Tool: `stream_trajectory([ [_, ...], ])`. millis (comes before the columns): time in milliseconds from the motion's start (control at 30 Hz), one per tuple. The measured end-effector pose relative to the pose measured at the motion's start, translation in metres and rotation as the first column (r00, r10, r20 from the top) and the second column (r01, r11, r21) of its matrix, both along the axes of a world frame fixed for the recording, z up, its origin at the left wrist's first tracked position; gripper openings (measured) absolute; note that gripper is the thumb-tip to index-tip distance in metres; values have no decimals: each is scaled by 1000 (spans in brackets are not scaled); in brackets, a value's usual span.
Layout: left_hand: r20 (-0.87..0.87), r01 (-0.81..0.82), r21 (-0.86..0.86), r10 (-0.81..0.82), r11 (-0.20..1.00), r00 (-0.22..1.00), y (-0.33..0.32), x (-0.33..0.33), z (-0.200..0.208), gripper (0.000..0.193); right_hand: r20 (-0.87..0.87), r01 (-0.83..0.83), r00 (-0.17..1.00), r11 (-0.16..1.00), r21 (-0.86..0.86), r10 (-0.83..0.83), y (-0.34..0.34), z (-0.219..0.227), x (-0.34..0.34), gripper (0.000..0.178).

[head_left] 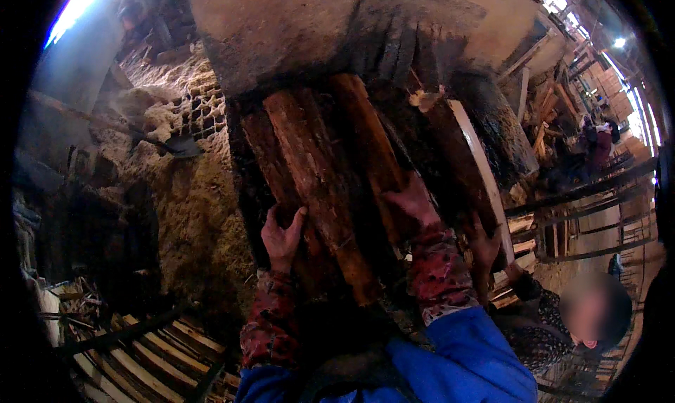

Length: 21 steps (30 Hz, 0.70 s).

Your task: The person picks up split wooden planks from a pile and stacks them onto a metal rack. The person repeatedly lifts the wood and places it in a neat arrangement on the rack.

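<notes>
Hand, left [281, 240]: thumb spread, at bark-covered slab [309, 157].
Hand, right [416, 200]: on brown slab [365, 132].
Grasp: cannot tell for either hand.

I'm looking into a rough timber workshop, much like a sawmill. I can see bark-covered slabs [309, 157], a sawdust-like heap [199, 217] and sawn strips [153, 357].
</notes>
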<state>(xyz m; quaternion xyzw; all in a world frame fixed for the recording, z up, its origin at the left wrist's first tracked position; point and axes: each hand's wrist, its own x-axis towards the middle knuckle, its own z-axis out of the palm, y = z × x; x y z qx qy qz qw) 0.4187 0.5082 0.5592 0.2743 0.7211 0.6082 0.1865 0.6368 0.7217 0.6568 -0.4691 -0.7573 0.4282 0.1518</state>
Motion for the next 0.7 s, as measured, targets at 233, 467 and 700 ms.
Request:
stream_trajectory([
  [233, 589, -107, 291, -90, 951, 803, -6, -6, -12, 50, -190, -17, 981, 950, -312, -45, -4, 17, 4, 67],
  [467, 409, 177, 213, -252, 961, 877, -8, -16, -37, 50, -222, -112, 974, 945, -307, 44, -39, 26, 19, 73],
  [700, 768, -576, 556, -635, 600, 79, -23, -37, -99, 51, 53, -264, 964, 929, 258, 259, -87, -5, 2, 67],
])
